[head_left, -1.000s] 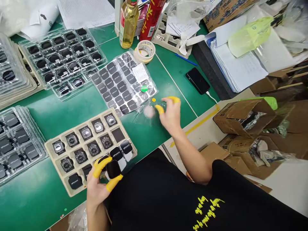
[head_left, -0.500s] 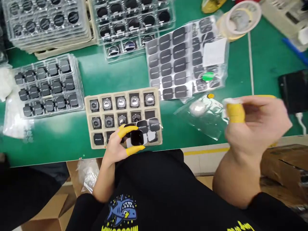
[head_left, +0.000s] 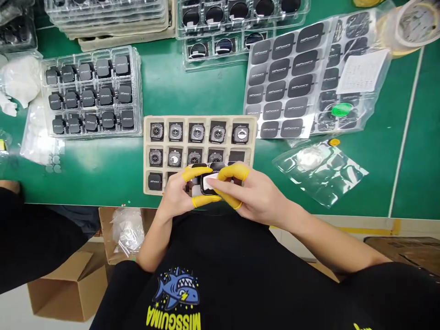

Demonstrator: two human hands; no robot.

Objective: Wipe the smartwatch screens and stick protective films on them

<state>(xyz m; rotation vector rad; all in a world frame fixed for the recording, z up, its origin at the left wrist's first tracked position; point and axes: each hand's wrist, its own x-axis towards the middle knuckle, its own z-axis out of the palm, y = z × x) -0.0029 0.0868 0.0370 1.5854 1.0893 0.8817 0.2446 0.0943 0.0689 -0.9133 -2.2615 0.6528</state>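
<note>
My left hand [head_left: 176, 196], with yellow finger cots, is closed around the edges of a black smartwatch body [head_left: 203, 189] above the front of a beige tray. My right hand [head_left: 263, 192], also in yellow finger cots, pinches a small white wipe [head_left: 208, 182] and presses it on the watch's dark screen. The beige tray [head_left: 146, 126] bears several square watch bodies, mostly back up, such as one watch [head_left: 157, 131] in its corner cell. My hands hide part of its front row. Dark stickers on a backing show partly behind my fingers.
To the left stands a clear tray [head_left: 139, 91] of black square pieces. Sheets of dark stickers [head_left: 282, 68] lie to the right, near a clear plastic bag [head_left: 323, 174] and tape rolls [head_left: 417, 23]. More stacked trays [head_left: 113, 20] stand behind. Someone's dark sleeve [head_left: 30, 243] is at left.
My right hand has come left from beside the plastic bag, bringing the white wipe onto the watch screen. My left hand keeps hold of the watch. The view has shifted.
</note>
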